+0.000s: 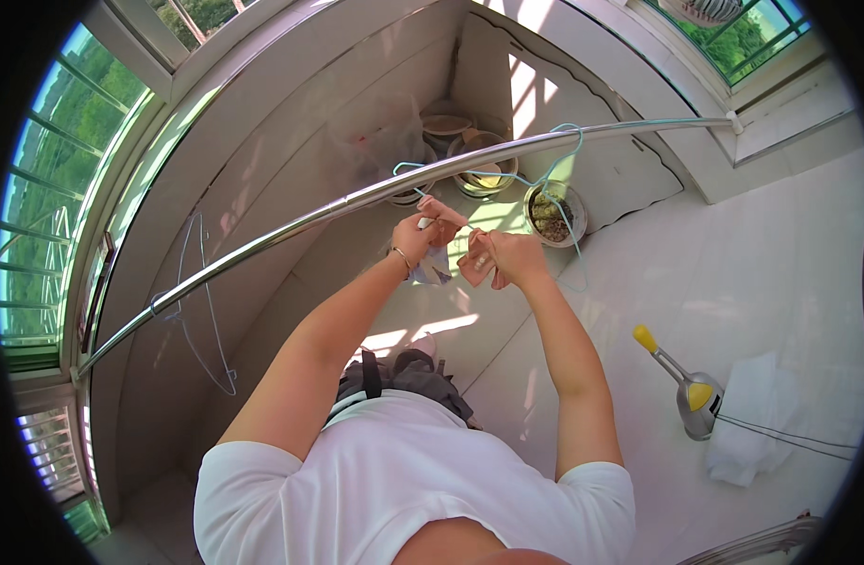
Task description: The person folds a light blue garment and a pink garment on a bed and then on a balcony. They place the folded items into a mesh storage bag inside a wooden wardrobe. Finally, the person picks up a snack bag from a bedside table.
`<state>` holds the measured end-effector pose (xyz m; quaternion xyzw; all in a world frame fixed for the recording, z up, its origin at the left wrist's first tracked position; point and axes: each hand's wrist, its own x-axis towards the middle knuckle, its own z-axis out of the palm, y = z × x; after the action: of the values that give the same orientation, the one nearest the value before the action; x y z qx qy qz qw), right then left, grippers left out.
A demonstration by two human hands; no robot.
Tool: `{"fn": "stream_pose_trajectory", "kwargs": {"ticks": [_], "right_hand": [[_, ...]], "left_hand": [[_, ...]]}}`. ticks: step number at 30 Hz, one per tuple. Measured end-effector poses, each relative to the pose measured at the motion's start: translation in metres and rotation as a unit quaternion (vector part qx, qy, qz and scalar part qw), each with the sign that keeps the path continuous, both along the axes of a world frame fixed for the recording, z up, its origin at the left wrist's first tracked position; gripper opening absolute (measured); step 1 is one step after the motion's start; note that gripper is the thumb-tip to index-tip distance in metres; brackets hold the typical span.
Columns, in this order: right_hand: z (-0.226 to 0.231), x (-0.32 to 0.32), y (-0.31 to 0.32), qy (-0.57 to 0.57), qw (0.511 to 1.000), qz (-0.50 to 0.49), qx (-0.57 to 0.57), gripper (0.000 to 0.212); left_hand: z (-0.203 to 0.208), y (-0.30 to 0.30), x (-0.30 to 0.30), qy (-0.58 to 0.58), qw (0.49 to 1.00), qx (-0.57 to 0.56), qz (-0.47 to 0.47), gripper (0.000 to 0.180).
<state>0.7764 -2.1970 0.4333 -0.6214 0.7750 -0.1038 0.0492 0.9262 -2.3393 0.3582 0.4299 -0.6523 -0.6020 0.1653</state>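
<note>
My left hand [411, 237] is closed on a piece of pink cloth [443, 213] just below the metal rail. My right hand [513, 256] pinches pink cloth [473, 267] a little to the right. Whether both hold one garment or two pieces cannot be made out. A light blue wire hanger [408, 168] shows at the rail above my left hand, its lower part hidden by the cloth. Beside my right hand, a teal hanger [579, 235] hooks over the rail.
The curved metal rail [357, 200] crosses in front of me. At its left hangs a bare wire hanger [211, 325]. Pots [550, 215] stand in the far corner. On the right wall sits a hand crank [698, 395] with a yellow handle, beside a white plastic bag [748, 424].
</note>
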Motion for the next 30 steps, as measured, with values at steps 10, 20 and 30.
{"fn": "stream_pose_trajectory", "kwargs": {"ticks": [10,20,30], "right_hand": [[-0.027,-0.003,0.001,0.079,0.996,-0.037,-0.005,0.024],[-0.032,-0.022,-0.001,0.12,0.984,-0.126,-0.046,0.01],[-0.059,-0.022,0.021,0.143,0.93,0.318,-0.119,0.031]], "left_hand": [[0.015,0.007,0.021,-0.023,0.982,-0.183,0.028,0.019],[-0.003,0.024,0.066,0.088,0.962,-0.258,-0.021,0.021],[0.01,0.039,0.06,0.043,0.988,0.149,0.011,0.02]]}}
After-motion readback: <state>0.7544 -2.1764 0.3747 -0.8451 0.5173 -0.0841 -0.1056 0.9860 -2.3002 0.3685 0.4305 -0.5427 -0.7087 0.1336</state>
